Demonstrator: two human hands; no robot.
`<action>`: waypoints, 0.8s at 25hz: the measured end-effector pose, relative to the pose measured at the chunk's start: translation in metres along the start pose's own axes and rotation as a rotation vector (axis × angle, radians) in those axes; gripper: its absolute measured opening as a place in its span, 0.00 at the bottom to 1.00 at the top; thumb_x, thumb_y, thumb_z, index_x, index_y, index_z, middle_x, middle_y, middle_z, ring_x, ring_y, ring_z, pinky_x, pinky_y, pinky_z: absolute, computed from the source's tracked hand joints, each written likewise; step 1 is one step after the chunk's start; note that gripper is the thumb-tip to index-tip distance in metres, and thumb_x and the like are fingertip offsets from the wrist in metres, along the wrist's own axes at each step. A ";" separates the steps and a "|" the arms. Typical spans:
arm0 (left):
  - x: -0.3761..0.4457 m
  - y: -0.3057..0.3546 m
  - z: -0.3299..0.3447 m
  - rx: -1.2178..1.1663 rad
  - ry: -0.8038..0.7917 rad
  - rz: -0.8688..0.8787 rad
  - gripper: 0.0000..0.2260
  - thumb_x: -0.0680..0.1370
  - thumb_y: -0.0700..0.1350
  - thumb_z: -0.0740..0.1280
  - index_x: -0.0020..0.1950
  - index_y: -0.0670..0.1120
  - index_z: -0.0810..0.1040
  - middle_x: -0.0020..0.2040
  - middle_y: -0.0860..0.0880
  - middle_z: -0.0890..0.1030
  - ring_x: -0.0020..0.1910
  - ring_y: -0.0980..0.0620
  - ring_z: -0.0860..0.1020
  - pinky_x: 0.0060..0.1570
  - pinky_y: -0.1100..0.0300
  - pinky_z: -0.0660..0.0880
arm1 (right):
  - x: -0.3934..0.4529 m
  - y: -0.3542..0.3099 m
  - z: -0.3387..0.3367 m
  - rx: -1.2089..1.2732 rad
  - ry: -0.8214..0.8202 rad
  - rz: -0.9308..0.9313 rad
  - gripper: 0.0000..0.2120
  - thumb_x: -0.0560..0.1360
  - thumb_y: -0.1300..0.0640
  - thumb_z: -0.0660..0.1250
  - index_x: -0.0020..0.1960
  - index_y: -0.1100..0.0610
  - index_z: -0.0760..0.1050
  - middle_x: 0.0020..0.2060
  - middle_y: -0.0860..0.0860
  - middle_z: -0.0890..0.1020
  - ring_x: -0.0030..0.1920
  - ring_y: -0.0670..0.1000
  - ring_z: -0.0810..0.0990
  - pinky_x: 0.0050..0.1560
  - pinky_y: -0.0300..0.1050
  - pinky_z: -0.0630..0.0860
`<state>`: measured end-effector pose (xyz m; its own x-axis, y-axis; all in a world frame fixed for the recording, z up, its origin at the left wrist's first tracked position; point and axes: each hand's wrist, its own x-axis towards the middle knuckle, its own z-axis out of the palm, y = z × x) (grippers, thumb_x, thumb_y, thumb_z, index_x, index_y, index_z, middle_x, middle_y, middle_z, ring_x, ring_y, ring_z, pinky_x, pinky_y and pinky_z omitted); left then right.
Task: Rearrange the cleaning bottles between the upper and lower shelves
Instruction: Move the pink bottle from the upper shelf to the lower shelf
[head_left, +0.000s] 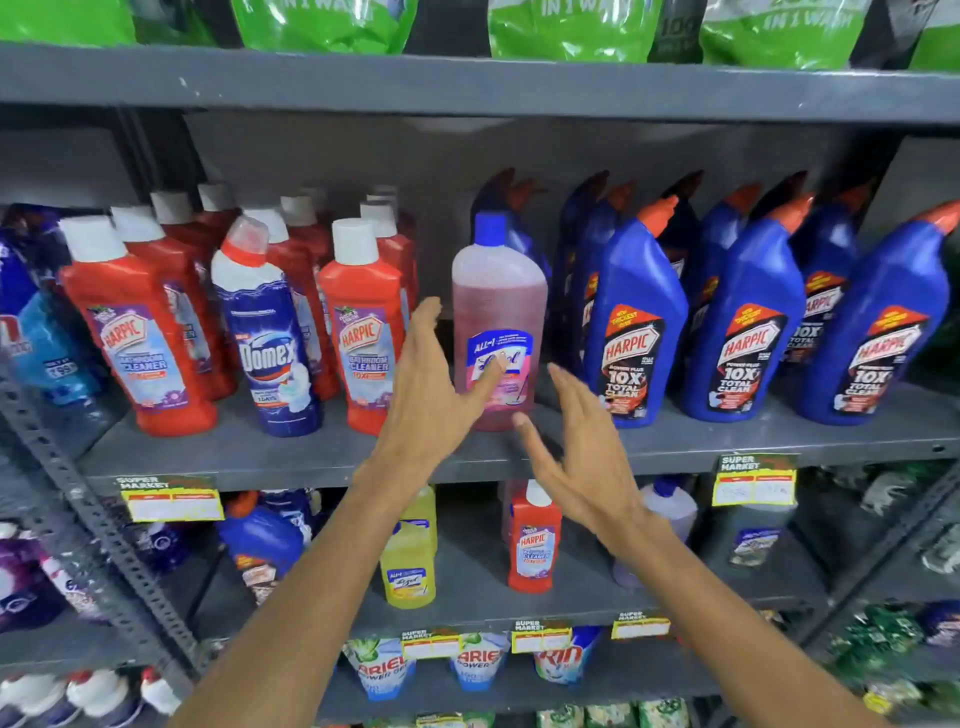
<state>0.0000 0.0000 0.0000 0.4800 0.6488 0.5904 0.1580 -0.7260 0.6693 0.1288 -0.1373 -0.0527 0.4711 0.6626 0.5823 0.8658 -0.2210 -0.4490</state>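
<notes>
Upright on the grey metal upper shelf (291, 457), long axis vertical: a clear plastic bottle of pink liquid with a blue cap (498, 322), between red and blue Harpic bottles. At 12 o'clock from both hands. Left hand (436, 395) nearer, fingers spread and unclenched, fingertips overlapping the label, contact unclear. Right hand (582, 447) just beside at 4 o'clock, likewise spread, grasping nothing.

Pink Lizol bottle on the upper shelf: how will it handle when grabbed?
The pink Lizol bottle looks nearly full, so probably heavy for its size. Tall and narrow-based, likely to tip if pushed high. Smooth plastic may be slippery; both hands look open.
</notes>
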 end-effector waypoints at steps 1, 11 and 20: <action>0.010 -0.001 0.006 -0.017 -0.008 -0.047 0.46 0.77 0.53 0.81 0.85 0.42 0.58 0.81 0.43 0.72 0.77 0.48 0.74 0.71 0.62 0.70 | 0.003 0.006 0.004 -0.013 -0.023 0.008 0.36 0.82 0.37 0.61 0.82 0.56 0.60 0.79 0.50 0.65 0.79 0.47 0.63 0.80 0.48 0.63; 0.071 -0.013 0.013 -0.392 -0.156 -0.258 0.35 0.65 0.43 0.89 0.67 0.55 0.78 0.57 0.61 0.91 0.54 0.59 0.90 0.47 0.66 0.87 | 0.003 0.038 0.040 -0.343 -0.147 -0.003 0.34 0.82 0.38 0.53 0.77 0.61 0.71 0.74 0.55 0.74 0.75 0.52 0.71 0.79 0.49 0.64; -0.022 0.017 -0.056 -0.283 0.086 -0.109 0.44 0.58 0.56 0.91 0.71 0.49 0.80 0.65 0.55 0.88 0.63 0.60 0.87 0.59 0.68 0.83 | 0.006 0.042 0.033 -0.431 -0.268 -0.079 0.33 0.84 0.42 0.50 0.80 0.62 0.66 0.79 0.57 0.67 0.80 0.53 0.63 0.82 0.48 0.59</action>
<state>-0.0565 -0.0138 0.0231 0.3971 0.7449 0.5361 -0.0475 -0.5666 0.8226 0.1630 -0.1192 -0.0901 0.3901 0.8371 0.3835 0.9148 -0.3998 -0.0577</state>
